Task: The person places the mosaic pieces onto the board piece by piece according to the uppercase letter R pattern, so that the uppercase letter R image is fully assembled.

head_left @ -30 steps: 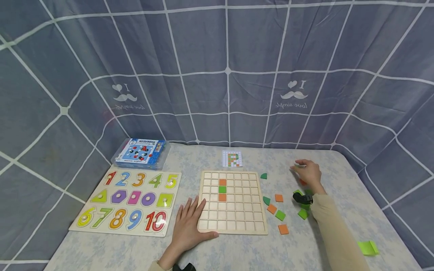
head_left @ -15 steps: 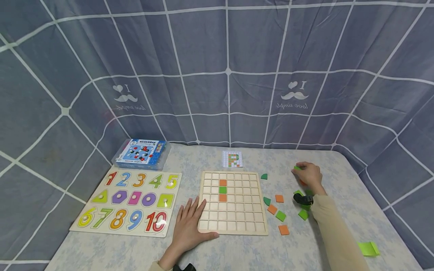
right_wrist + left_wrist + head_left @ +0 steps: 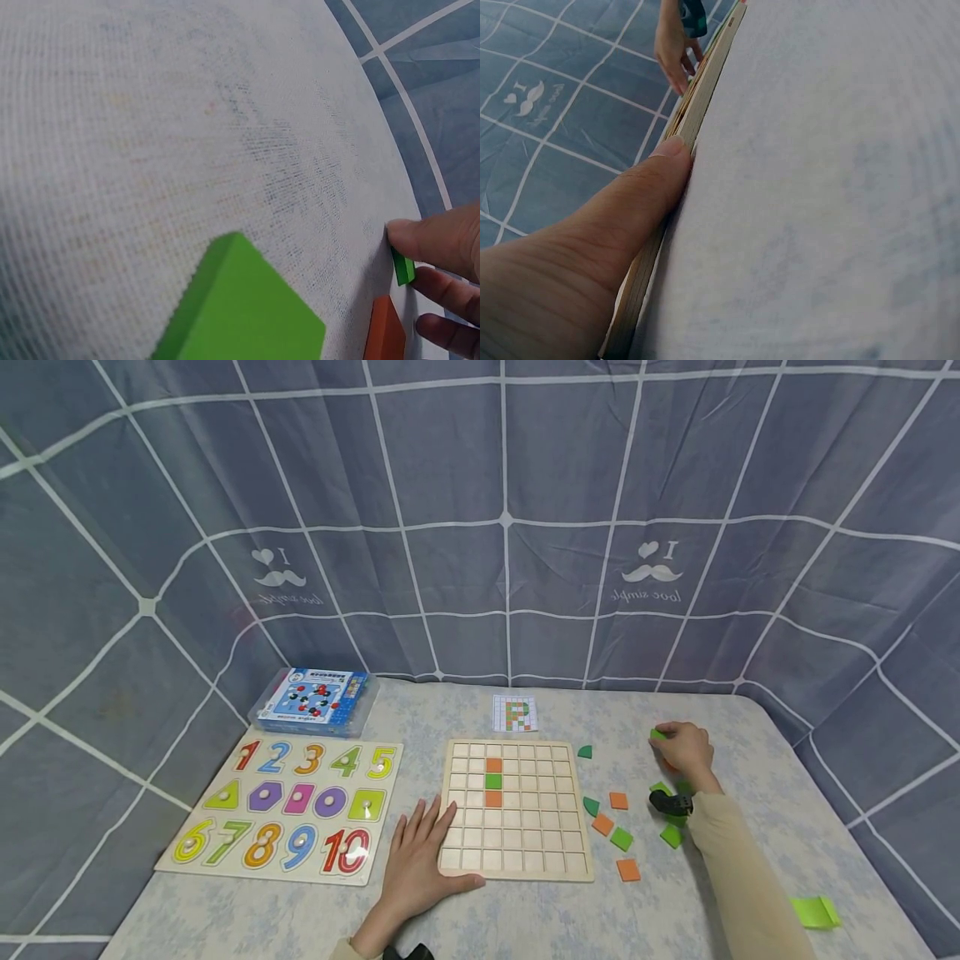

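Note:
My left hand point(image 3: 417, 864) rests at the lower left corner of a wooden grid board point(image 3: 517, 867), fingers straight along its left side. The thumb touches the front edge, as the left wrist view shows. One column of the board holds an orange, a green and another orange tile point(image 3: 492, 798). Over at the far right of the table, my right hand point(image 3: 686, 750) pinches a small green tile point(image 3: 403, 265) between thumb and finger. An orange tile point(image 3: 385, 330) lies beside those fingers, and a nearer green tile point(image 3: 251, 304) fills the bottom of the right wrist view.
Several loose orange squares point(image 3: 628, 869), green squares point(image 3: 621, 838) and dark green quarter-rounds point(image 3: 585, 752) lie right of the board. A pattern card point(image 3: 515, 713) is behind it. Leftward are a number puzzle point(image 3: 281, 810) and a boxed set point(image 3: 311, 700); a bright green piece point(image 3: 816, 912) lies front right.
My right hand's fingers have closed on the green tile at the far right, after hovering over it with fingers apart. The left hand and the board have stayed put.

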Tool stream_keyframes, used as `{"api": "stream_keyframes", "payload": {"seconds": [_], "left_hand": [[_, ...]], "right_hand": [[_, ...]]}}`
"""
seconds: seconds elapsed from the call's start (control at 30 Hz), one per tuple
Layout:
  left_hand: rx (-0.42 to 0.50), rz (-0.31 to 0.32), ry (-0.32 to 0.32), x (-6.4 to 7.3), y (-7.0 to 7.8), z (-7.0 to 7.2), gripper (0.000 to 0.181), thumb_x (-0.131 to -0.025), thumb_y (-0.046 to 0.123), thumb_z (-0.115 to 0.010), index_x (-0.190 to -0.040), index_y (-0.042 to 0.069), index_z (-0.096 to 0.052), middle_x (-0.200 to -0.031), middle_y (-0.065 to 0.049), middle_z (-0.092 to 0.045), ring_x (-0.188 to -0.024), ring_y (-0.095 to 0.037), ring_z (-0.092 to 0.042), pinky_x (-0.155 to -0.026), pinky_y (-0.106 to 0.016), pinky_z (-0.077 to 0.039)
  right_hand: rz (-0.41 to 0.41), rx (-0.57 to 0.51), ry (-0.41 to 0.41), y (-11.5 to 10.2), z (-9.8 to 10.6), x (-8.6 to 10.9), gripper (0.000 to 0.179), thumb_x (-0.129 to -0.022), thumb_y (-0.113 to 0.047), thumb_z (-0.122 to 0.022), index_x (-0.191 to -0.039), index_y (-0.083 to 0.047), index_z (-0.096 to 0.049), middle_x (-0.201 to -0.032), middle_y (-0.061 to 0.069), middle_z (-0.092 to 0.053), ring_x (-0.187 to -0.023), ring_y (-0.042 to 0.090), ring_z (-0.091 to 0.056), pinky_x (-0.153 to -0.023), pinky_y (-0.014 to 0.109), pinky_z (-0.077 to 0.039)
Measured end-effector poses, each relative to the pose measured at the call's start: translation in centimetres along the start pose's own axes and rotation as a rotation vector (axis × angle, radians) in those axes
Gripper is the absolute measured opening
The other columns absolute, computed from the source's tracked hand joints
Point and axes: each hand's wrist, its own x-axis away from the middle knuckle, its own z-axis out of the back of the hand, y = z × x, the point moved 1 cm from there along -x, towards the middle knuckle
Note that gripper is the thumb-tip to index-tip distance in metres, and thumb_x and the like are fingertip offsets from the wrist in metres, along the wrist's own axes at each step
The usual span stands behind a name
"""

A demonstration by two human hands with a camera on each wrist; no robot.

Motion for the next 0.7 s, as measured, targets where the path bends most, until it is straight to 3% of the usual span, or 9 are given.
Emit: {"api": "stream_keyframes", "payload": {"seconds": [0.27, 0.43, 0.57, 0.7], "left_hand": [[0.006, 0.0, 0.004, 0.03, 0.05, 0.0, 0.107, -0.063, 0.075, -0.067, -0.146, 0.013, -0.041, -0.15, -0.014, -0.032, -0.14, -0.035, -0.018, -0.109, -0.055, -0.011], [0.007, -0.004, 0.01, 0.12, 0.01, 0.03, 0.106, -0.063, 0.074, -0.068, -0.145, 0.012, -0.042, -0.15, -0.014, -0.032, -0.14, -0.036, -0.018, -0.109, -0.055, -0.011], [0.007, -0.005, 0.01, 0.14, -0.05, -0.03, 0.106, -0.063, 0.075, -0.067, -0.145, 0.013, -0.041, -0.15, -0.014, -0.032, -0.14, -0.036, -0.018, -0.109, -0.055, -0.011], [0.003, -0.01, 0.01, 0.12, -0.06, -0.09, 0.107, -0.063, 0.076, -0.065, -0.146, 0.013, -0.041, -0.151, -0.013, -0.031, -0.14, -0.035, -0.018, -0.109, -0.055, -0.011]], "right_hand": [[0.011, 0.023, -0.007, -0.14, 0.23, 0.09, 0.034, -0.089, -0.02, -0.063, -0.113, 0.004, -0.062, -0.111, 0.027, -0.057, -0.102, 0.048, -0.044, -0.084, 0.061, -0.034], [0.043, 0.026, 0.005, -0.11, 0.04, 0.23, 0.03, -0.087, -0.019, -0.064, -0.109, 0.0, -0.056, -0.098, 0.022, -0.06, -0.086, 0.04, -0.054, -0.077, 0.057, -0.038], [0.072, 0.023, 0.05, -0.26, -0.1, 0.48, 0.024, -0.089, -0.018, -0.062, -0.108, -0.004, -0.058, -0.089, 0.016, -0.061, -0.07, 0.032, -0.055, -0.072, 0.053, -0.039], [0.091, -0.013, 0.139, -0.9, -0.29, 0.9, 0.019, -0.09, -0.016, -0.06, -0.105, -0.004, -0.062, -0.086, 0.014, -0.062, -0.067, 0.029, -0.055, -0.065, 0.047, -0.039]]}}
